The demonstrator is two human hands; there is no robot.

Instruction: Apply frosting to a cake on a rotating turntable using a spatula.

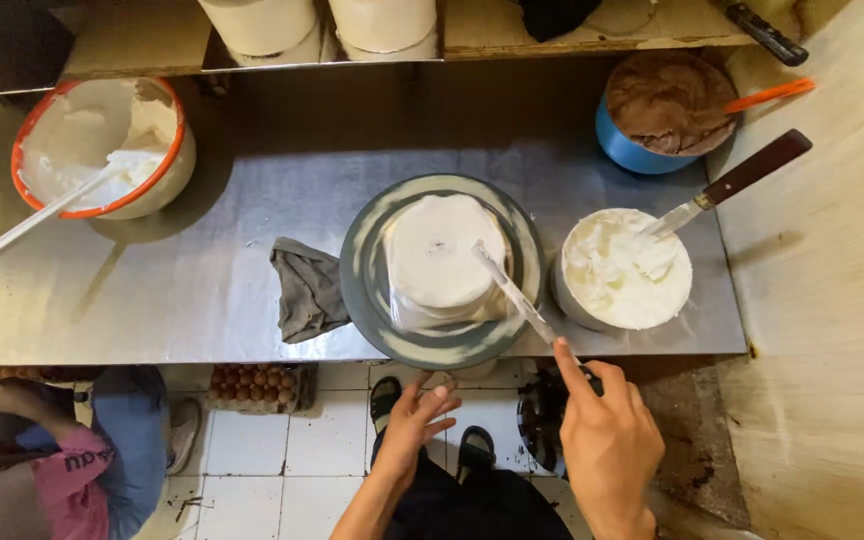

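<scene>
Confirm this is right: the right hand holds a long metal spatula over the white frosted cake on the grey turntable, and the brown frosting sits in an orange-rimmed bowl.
Not quite. The head view shows the brown frosting in a blue bowl; the orange-rimmed bowl holds white cream. The rest stands.

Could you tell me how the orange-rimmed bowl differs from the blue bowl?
The orange-rimmed bowl holds white cream; the blue bowl holds brown cream. The orange-rimmed bowl sits far left and looks larger; the blue bowl sits back right. Both have a utensil resting inside.

shiny brushed metal counter (202,290), crumpled matt grey cloth (307,290), smooth white frosted cake (437,255), glossy metal spatula (512,290), rough wooden shelf (132,40).
</scene>
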